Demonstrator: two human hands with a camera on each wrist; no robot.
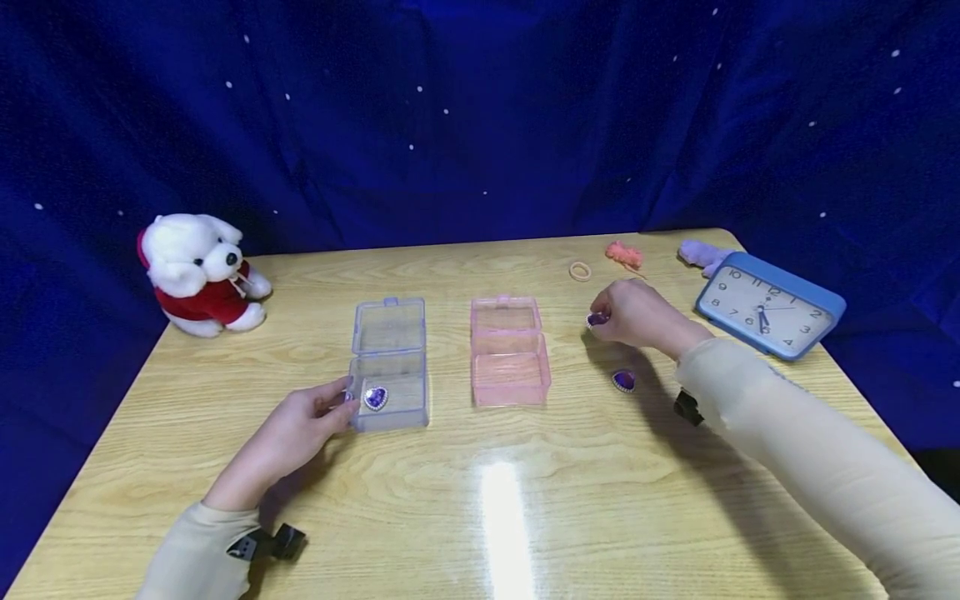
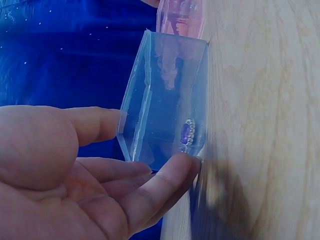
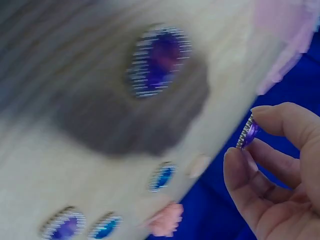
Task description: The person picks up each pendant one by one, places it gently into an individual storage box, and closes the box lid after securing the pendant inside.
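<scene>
Held gem: a purple gem (image 3: 250, 134) with a silvery beaded edge, raised off the table in the right hand (image 1: 636, 313), to the right of the pink box.
Right grip: thumb and fingertips nearly together, pinching the gem by its edge.
Loose gem: another purple gem (image 1: 623, 381) lies on the table, nearer the person than the right hand.
Further gems: the right wrist view also shows two blue gems (image 3: 162, 177) and one more purple one, somewhat blurred.
Left grip: the left hand (image 1: 303, 429), thumb and bent fingers partly apart, holds the left side of the lilac-blue box (image 1: 405, 419).
Lilac-blue box: lid raised, with a heart-shaped purple gem inside.
Pink box: the pink box (image 1: 512, 397) stands just beside it, also with its lid raised.
Far right: a pale ring (image 1: 580, 271), a coral item (image 1: 624, 254), a lilac item (image 1: 701, 256) and a tilted blue clock (image 1: 772, 304).
Far left: a white plush dog (image 1: 198, 275) in red.
Setting: wood-grained table (image 1: 420, 508), dark blue curtain (image 1: 480, 108).
</scene>
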